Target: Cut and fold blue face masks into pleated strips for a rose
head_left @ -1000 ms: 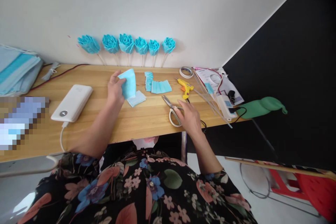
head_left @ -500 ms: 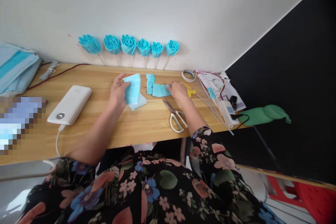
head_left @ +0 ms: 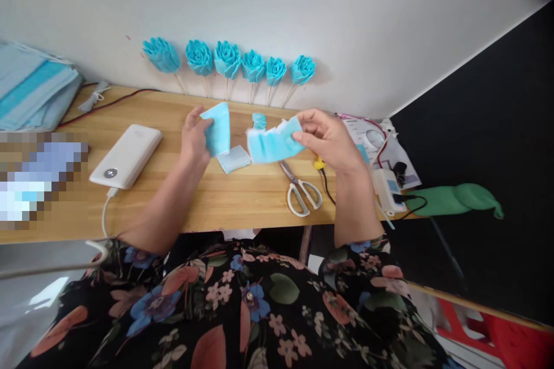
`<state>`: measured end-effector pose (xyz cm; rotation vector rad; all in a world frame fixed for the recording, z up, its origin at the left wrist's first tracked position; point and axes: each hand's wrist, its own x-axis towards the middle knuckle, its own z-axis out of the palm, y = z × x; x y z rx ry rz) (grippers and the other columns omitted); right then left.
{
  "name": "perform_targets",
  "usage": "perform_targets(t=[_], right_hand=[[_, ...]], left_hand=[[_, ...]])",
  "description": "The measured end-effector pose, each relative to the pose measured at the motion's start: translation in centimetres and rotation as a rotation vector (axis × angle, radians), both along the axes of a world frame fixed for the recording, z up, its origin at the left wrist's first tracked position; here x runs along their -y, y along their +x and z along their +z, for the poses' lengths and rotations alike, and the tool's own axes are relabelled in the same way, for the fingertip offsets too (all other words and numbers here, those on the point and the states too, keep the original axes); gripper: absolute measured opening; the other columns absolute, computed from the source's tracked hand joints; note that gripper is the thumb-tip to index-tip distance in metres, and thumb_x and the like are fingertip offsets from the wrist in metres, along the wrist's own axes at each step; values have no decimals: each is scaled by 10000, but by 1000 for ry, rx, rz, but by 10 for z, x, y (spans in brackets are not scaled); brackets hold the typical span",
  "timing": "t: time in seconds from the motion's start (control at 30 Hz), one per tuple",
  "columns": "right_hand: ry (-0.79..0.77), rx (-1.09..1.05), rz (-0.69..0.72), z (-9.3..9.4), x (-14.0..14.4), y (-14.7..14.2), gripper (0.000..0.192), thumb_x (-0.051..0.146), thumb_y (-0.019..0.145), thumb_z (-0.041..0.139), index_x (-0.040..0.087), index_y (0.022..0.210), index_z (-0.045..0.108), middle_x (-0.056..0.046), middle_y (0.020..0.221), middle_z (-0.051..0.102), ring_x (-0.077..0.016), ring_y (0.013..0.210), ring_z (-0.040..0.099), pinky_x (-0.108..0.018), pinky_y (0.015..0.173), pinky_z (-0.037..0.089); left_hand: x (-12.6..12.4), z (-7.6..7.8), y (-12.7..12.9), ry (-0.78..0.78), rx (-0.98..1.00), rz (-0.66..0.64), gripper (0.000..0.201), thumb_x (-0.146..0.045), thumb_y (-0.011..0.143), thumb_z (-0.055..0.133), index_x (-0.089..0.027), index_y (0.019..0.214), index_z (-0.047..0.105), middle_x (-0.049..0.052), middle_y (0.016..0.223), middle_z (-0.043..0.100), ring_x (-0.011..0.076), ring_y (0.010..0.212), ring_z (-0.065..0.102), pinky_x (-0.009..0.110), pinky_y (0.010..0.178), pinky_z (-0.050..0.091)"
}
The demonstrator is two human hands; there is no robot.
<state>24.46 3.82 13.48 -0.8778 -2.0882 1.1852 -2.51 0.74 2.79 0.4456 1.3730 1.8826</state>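
My left hand [head_left: 195,135] pinches a folded light-blue fabric piece [head_left: 219,130] between thumb and fingers. In my right hand [head_left: 322,135] is a blue fabric strip [head_left: 272,141] with a jagged upper edge, held by its right end and slightly blurred. Below and between the hands lies a folded pale-blue fabric stack [head_left: 234,159] on the wooden table [head_left: 234,202]. Another scalloped blue strip [head_left: 259,121] rests behind, partly hidden by the one I hold. White-handled scissors [head_left: 303,193] lie nearer to me, below my right hand.
Several blue fabric roses [head_left: 227,59] on sticks lean against the wall. To the left are a white power bank [head_left: 126,157], a pixelated flat object [head_left: 43,176] and a pile of masks [head_left: 34,89]. A power strip [head_left: 388,190] and a green object [head_left: 454,199] are at the right.
My right hand has lifted the jagged strip off the table and turned, palm side inward. The left hand still holds its piece. The view has shifted slightly.
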Motion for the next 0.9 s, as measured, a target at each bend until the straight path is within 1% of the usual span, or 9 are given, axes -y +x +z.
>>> perform_targets(t=[0.1,0.17,0.27,0.33,0.47,0.57,0.63,0.77,0.9], right_hand=[[39,173,87,-20,7,-16,336,382,923,601,224,1219,613,-12,907,738,-172,828,686,-320,764,547],[120,298,104,-39,6,-25,363,346,934,585,231,1277,604,-35,1019,753,-202,931,697,-362,858,542],[338,435,-32,-55,7,-22,453,362,954,549,216,1383,556,-114,1341,665,-280,1240,609,-458,1061,457],[407,465,-101,-56,14,-8,467,367,984,480,216,1423,527,-123,1414,617,-282,1310,565,-468,1101,431],[446,586,-178,-56,41,36,465,359,974,490,188,1403,549,-144,1327,662,-318,1262,587,-501,1072,451],[404,694,-179,-64,66,63,471,332,951,523,202,1402,546,-141,1294,670,-334,1221,601,-523,1033,482],[371,737,-181,-72,81,73,477,279,927,536,230,1401,545,-127,1273,673,-328,1196,614,-515,1002,510],[376,732,-227,-85,99,77,508,242,913,527,275,1420,519,-111,1268,664,-306,1156,637,-473,960,546],[428,736,-291,-93,96,64,498,229,900,527,283,1395,538,-106,1171,685,-313,1089,648,-464,927,548]], left_hand=[[0,1,-1,-10,8,16,493,-357,645,826,-242,1078,620,43,1001,611,209,910,587,281,714,485],[2,4,1,-25,21,12,464,-292,670,799,-233,1095,623,38,963,594,204,892,576,285,714,476],[4,8,4,-51,50,-3,426,-163,711,712,-213,1126,628,25,877,551,181,831,553,274,681,456],[4,9,4,-55,59,-1,424,-128,721,669,-213,1135,629,19,848,533,171,808,548,260,654,451],[3,6,4,-51,59,-21,444,-185,711,707,-225,1145,622,28,887,560,185,838,580,266,662,476],[3,5,4,-42,66,-31,452,-183,694,714,-218,1136,629,43,920,587,196,853,575,271,661,474],[3,5,5,-30,63,-34,457,-157,694,683,-215,1144,628,45,937,593,190,850,563,266,658,467],[3,4,6,-38,49,-43,477,-173,695,677,-214,1165,608,43,946,584,194,862,584,284,706,490],[2,2,8,-40,30,-52,468,-234,685,733,-226,1136,610,38,943,586,204,876,608,294,724,506]])
